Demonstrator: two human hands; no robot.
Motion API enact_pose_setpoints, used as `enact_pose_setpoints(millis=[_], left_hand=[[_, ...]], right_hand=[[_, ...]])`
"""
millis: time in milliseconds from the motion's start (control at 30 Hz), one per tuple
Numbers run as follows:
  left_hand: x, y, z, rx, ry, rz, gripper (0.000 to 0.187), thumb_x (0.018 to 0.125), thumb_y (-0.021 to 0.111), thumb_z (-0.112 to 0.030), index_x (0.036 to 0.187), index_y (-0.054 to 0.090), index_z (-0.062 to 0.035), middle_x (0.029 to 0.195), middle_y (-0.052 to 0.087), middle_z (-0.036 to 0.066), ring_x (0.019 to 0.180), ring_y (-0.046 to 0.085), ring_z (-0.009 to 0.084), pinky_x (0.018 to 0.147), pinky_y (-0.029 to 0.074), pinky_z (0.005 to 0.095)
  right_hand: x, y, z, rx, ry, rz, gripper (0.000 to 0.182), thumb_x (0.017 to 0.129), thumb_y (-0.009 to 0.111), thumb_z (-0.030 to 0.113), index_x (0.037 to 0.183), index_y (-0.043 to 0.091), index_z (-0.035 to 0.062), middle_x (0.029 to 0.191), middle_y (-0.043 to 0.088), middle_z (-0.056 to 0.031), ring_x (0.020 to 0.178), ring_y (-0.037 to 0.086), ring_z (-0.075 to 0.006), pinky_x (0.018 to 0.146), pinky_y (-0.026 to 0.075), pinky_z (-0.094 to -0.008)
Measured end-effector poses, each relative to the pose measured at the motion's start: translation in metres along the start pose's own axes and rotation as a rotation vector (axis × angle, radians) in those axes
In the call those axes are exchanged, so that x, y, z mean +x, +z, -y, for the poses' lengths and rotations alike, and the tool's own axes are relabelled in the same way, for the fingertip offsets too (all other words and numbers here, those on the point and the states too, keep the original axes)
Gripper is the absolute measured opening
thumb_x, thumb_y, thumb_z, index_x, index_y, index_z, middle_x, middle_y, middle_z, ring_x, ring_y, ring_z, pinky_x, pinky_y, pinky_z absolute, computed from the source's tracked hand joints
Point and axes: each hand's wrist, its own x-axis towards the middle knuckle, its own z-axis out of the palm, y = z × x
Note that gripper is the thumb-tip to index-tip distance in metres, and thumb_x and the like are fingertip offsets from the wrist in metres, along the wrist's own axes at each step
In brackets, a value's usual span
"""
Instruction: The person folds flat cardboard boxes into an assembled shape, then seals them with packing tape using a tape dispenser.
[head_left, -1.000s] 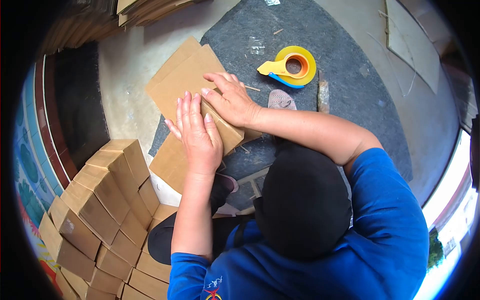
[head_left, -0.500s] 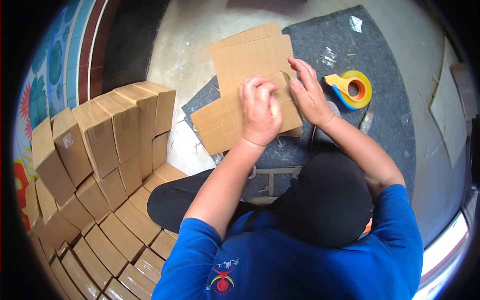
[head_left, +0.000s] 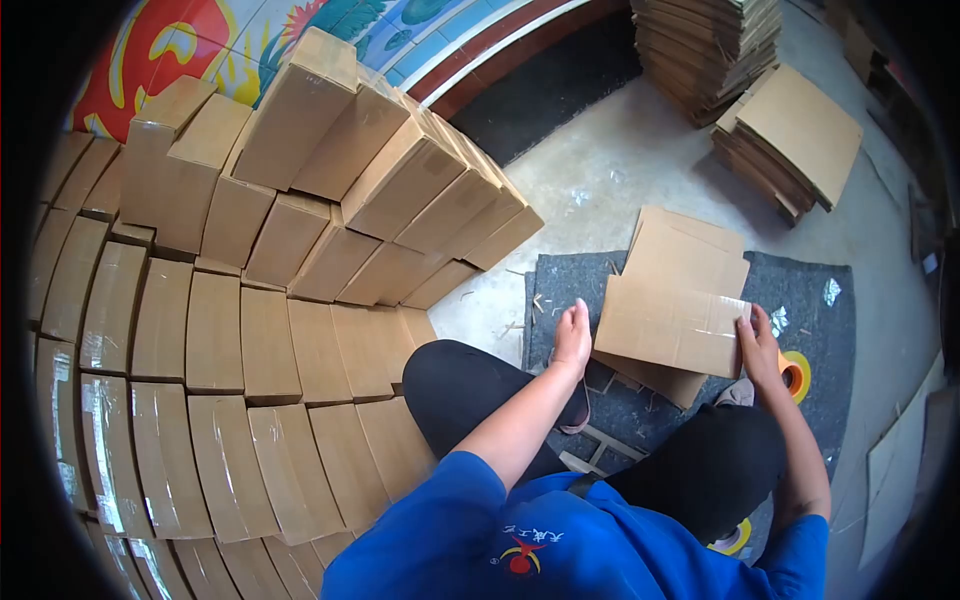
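Observation:
A brown cardboard box lies in front of me, with shiny clear tape across its right part. Its right end is held by my right hand, the thumb on the near face and the fingers at the edge. My left hand is just off the box's left side, fingers stretched upward, holding nothing. Under and behind the box are flat cardboard pieces. An orange tape dispenser with a yellow roll is partly hidden behind my right forearm.
Stacked cardboard boxes fill the left side. Piles of flat cardboard stand at the back right. A dark mat with scraps lies under the work. Another yellow tape roll is by my right leg.
My view has swung left, bringing more stacked boxes into sight. My left hand has come off the cardboard to its left side. My right hand is now at the box's right end.

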Motion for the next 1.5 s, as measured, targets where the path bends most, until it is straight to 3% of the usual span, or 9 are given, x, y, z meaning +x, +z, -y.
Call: enact_pose_setpoints(millis=[167,333,433,600,967,1200,1367,1467,1500], left_hand=[[-0.027,0.010,0.035,-0.389,-0.115,0.226,0.081,0.099,0.038,-0.066,0.143,0.045,0.0013,0.148,0.046,0.013,0.137,0.039,0.0214,0.114,0.029,0.0348],[-0.051,0.012,-0.024,-0.327,0.030,0.274,0.063,0.098,0.055,-0.048,0.139,0.050,-0.0010,0.140,0.053,0.013,0.130,0.046,0.0205,0.111,0.031,0.0330],[-0.055,0.008,-0.067,-0.179,0.464,-0.007,0.061,0.093,0.063,-0.040,0.132,0.053,0.0054,0.124,0.057,0.021,0.116,0.055,0.0294,0.100,0.043,0.0379],[-0.111,-0.073,-0.199,-0.026,1.101,-0.255,0.071,0.093,0.064,-0.031,0.147,0.031,0.0013,0.147,0.036,0.025,0.135,0.036,0.0381,0.114,0.026,0.0494],[-0.119,-0.250,-0.443,0.473,2.036,-0.786,0.070,0.079,0.074,-0.012,0.142,0.044,-0.0071,0.156,0.028,0.023,0.145,0.023,0.0430,0.118,0.017,0.0571],[-0.069,-0.310,-0.393,0.726,1.364,-0.925,0.055,0.087,0.067,-0.023,0.138,0.051,-0.0092,0.156,0.031,0.019,0.148,0.020,0.0375,0.118,0.006,0.0617],[-0.038,-0.367,-0.363,0.735,1.161,-1.144,0.061,0.081,0.074,-0.025,0.137,0.053,-0.0145,0.161,0.017,0.020,0.149,0.016,0.0408,0.116,0.012,0.0650],[-0.021,-0.390,-0.363,0.321,1.305,-1.117,0.068,0.084,0.076,-0.017,0.144,0.044,-0.0148,0.161,0.013,0.021,0.148,0.015,0.0431,0.116,0.023,0.0574],[-0.016,-0.392,-0.365,0.118,1.314,-0.988,0.065,0.088,0.071,-0.009,0.146,0.041,-0.0136,0.158,0.024,0.021,0.146,0.025,0.0392,0.115,0.031,0.0461]], right_hand=[[-0.040,-0.045,-0.023,0.411,0.115,0.592,0.076,0.090,0.066,0.022,0.156,0.028,0.0137,0.148,0.045,-0.0102,0.131,0.048,-0.0215,0.097,0.047,-0.0324],[-0.052,-0.004,-0.010,0.352,-0.073,0.340,0.087,0.082,0.078,0.008,0.153,0.027,0.0076,0.142,0.051,-0.0128,0.128,0.051,-0.0242,0.109,0.040,-0.0389],[-0.010,-0.007,0.032,-0.019,-0.198,0.184,0.064,0.078,0.082,0.009,0.132,0.049,0.0007,0.121,0.064,-0.0118,0.113,0.062,-0.0222,0.100,0.048,-0.0373],[0.001,0.023,0.192,0.230,-0.376,0.198,0.045,0.082,0.081,0.028,0.110,0.066,-0.0040,0.101,0.070,-0.0083,0.092,0.065,-0.0160,0.084,0.053,-0.0323],[-0.054,0.212,0.470,1.064,-0.363,0.580,0.053,0.092,0.070,0.037,0.125,0.052,-0.0010,0.107,0.064,-0.0101,0.081,0.070,-0.0195,0.066,0.059,-0.0286],[-0.036,0.283,0.610,0.925,-0.372,0.842,0.039,0.096,0.062,0.030,0.115,0.056,-0.0030,0.100,0.067,-0.0120,0.078,0.071,-0.0189,0.062,0.055,-0.0308],[-0.034,0.301,0.609,0.520,-0.482,0.553,0.040,0.094,0.067,0.037,0.112,0.058,0.0024,0.103,0.065,-0.0081,0.076,0.070,-0.0162,0.059,0.054,-0.0286],[-0.024,0.293,0.599,0.482,-0.535,0.370,0.049,0.087,0.076,0.037,0.116,0.056,0.0025,0.104,0.065,-0.0073,0.077,0.069,-0.0142,0.057,0.051,-0.0261],[-0.008,0.296,0.593,0.544,-0.503,0.361,0.089,0.076,0.086,0.038,0.139,0.038,-0.0001,0.110,0.064,-0.0118,0.079,0.066,-0.0120,0.058,0.052,-0.0269]])
